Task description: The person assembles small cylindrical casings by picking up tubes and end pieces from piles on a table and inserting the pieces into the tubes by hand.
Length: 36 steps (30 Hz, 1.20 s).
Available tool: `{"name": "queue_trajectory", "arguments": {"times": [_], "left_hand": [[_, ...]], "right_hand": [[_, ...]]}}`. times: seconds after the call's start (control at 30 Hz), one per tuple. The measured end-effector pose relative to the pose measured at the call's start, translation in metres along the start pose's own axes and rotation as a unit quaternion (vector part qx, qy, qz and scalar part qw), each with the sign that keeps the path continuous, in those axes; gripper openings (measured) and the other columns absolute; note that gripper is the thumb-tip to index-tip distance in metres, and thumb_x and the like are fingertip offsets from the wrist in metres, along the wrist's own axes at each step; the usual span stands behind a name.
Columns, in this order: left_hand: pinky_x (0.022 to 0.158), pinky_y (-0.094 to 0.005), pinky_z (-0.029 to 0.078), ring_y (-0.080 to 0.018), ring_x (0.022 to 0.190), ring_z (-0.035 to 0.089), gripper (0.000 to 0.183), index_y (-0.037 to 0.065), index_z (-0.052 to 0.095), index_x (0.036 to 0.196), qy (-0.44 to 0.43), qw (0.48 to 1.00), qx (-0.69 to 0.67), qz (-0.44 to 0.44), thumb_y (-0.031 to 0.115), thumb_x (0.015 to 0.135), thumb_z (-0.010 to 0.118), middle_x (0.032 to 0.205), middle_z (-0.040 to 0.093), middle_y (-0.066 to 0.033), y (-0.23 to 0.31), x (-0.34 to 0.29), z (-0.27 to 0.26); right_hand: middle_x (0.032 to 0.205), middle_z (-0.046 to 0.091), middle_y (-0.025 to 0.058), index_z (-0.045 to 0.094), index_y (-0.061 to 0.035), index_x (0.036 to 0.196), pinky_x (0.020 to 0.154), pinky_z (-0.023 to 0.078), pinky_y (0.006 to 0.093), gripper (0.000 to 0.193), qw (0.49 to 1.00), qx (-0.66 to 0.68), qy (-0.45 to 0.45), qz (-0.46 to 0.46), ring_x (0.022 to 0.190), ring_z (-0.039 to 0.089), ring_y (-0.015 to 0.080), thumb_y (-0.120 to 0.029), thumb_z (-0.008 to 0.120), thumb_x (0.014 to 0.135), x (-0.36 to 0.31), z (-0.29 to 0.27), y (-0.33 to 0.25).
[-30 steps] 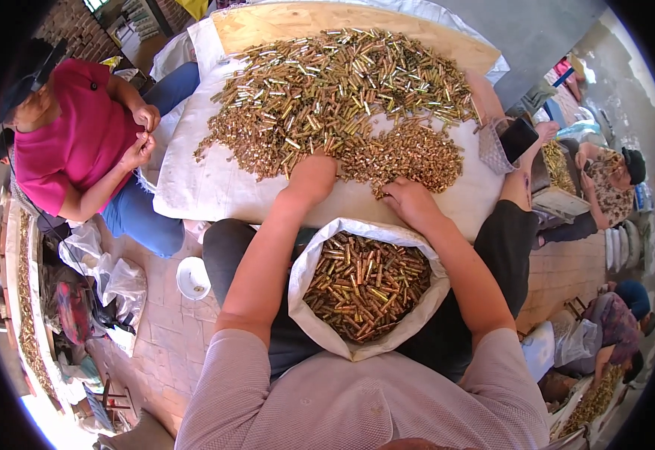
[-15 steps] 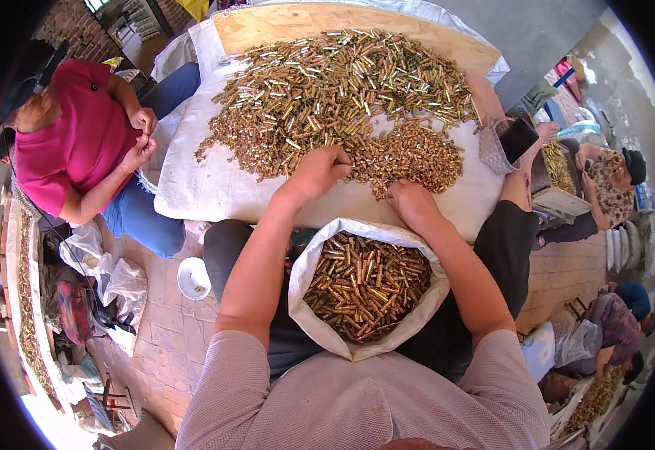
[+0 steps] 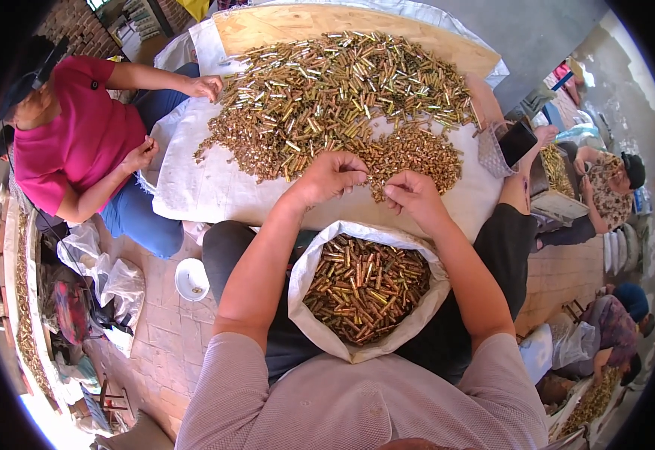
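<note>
Holding our left hand (image 3: 364, 178) and right hand (image 3: 389, 196) close together, fingertips pinched on what we cannot tell, we see small brass pieces (image 3: 421, 157) just beyond on the bench (image 3: 226, 196); brass tubes (image 3: 365, 289) fill the sack (image 3: 297, 304) below.

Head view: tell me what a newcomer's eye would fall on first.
Probably the broad heap of metallic tubes across the pale-covered table. Next, the open white sack of similar pieces below it, then the person in magenta seated at the table's left.
</note>
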<state>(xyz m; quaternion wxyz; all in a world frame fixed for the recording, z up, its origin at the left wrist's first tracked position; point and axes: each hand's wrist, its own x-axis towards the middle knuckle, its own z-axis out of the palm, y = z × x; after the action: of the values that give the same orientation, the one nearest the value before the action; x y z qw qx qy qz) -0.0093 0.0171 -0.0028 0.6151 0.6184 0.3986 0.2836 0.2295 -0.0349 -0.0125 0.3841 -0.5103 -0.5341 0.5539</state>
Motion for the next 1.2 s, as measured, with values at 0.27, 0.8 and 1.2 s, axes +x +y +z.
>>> {"name": "queue_trajectory", "arguments": {"times": [0.27, 0.8, 1.2], "left_hand": [[0.05, -0.0215, 0.043, -0.006, 0.058, 0.052, 0.015, 0.001, 0.07, 0.1, -0.021, 0.997, -0.079, 0.011, 0.013, 0.091, 0.07, 0.074, 0.063, 0.0001, 0.006, -0.001, 0.016], [0.059, -0.0222, 0.049, -0.0078, 0.066, 0.059, 0.015, 0.001, 0.07, 0.103, -0.015, 0.996, -0.082, 0.013, 0.009, 0.09, 0.069, 0.079, 0.066, -0.0017, 0.015, -0.005, 0.025], [0.064, -0.0229, 0.052, -0.0084, 0.069, 0.062, 0.014, -0.001, 0.071, 0.1, -0.011, 0.987, -0.16, 0.021, 0.008, 0.089, 0.071, 0.082, 0.069, -0.0037, 0.01, -0.002, 0.035]], "right_hand": [[0.082, 0.068, 0.0048, 0.065, -0.0034, 0.101, 0.056, 0.05, 0.0244, 0.014, 0.97, 0.242, -0.014, 0.005, 0.065, 0.062, 0.0116, -0.014, 0.069, 0.093, -0.005, 0.003, -0.007], [0.076, 0.062, 0.0039, 0.063, -0.0058, 0.098, 0.052, 0.043, 0.0226, 0.014, 0.967, 0.251, -0.031, 0.034, 0.06, 0.055, 0.0104, -0.018, 0.068, 0.094, -0.007, 0.005, -0.01], [0.078, 0.066, 0.0031, 0.064, -0.0087, 0.099, 0.057, 0.046, 0.0249, 0.014, 0.938, 0.344, -0.017, 0.043, 0.064, 0.059, 0.0112, -0.019, 0.069, 0.092, -0.006, 0.005, 0.0]]}}
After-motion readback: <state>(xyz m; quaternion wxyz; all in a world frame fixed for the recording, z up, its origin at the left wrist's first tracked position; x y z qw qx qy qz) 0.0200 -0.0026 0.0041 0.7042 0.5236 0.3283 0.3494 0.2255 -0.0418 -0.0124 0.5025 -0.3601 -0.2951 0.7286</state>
